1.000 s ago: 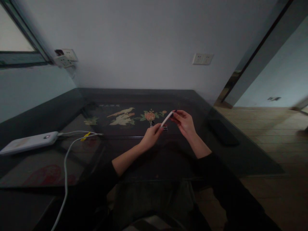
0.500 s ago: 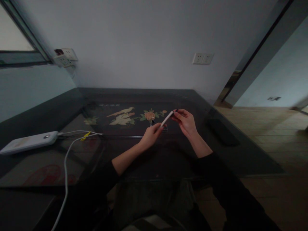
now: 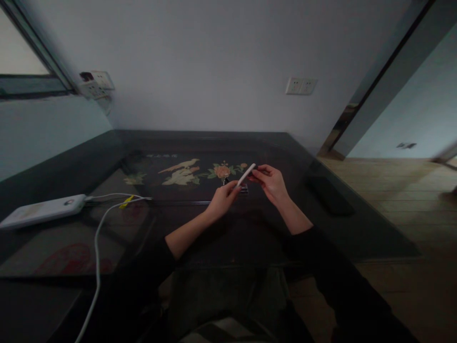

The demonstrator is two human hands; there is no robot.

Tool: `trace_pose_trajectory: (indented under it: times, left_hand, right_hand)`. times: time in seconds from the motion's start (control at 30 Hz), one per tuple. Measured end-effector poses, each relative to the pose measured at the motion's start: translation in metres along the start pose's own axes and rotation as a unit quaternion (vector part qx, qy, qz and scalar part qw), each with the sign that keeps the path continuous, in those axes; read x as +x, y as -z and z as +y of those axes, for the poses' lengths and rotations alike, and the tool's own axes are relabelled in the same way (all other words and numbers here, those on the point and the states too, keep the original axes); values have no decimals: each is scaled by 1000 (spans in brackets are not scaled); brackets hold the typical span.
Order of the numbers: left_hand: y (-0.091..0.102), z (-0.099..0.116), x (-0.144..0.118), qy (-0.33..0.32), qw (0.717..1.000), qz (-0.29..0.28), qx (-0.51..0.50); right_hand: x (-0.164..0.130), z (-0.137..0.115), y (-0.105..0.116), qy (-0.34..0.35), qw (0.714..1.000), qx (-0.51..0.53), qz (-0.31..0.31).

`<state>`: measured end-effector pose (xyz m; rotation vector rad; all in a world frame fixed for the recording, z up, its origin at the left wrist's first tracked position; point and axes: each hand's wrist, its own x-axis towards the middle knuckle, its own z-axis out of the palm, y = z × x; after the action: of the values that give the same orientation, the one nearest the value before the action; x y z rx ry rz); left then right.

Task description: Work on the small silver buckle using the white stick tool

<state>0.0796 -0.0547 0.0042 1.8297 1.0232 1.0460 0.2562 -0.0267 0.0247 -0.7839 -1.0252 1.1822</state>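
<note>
My left hand (image 3: 222, 199) is closed around the lower end of a slim white bar (image 3: 246, 175), which slants up and to the right above the table. My right hand (image 3: 273, 185) is beside the bar's upper part, thumb and fingers pinched together. Something small and dark shows at those fingertips, too dim to name. Partly hidden behind the left hand, a small shiny metal piece (image 3: 244, 189) lies on the table, and another small dark and silver item (image 3: 226, 180) sits just above the left hand's fingers.
The dark glossy table (image 3: 228, 238) has a bird and flower picture on its top. A white power strip-like block (image 3: 46, 210) with a white cable (image 3: 97, 247) and yellow tag (image 3: 126, 202) lies left. A dark flat object (image 3: 330, 196) lies right. Wall sockets (image 3: 301, 86) are behind.
My right hand has shifted slightly left and down, its fingertips moving from the bar's tip to beside it. The left hand keeps its hold almost in place; the bar's white tip now shows.
</note>
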Motion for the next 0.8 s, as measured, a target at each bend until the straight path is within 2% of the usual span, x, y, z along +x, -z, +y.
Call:
trace_pose_trajectory:
  times: [0.17, 0.53, 0.8]
  left_hand:
    - [0, 6, -2, -1, 1000, 0, 15]
    - [1, 4, 0, -7, 1000, 10, 14]
    - [0, 0, 1, -9, 1000, 8, 13]
  right_hand:
    - [5, -7, 9, 25, 1000, -9, 13]
    - [-6, 4, -8, -27, 999, 2, -31]
    - [0, 1, 0, -14, 1000, -1, -26]
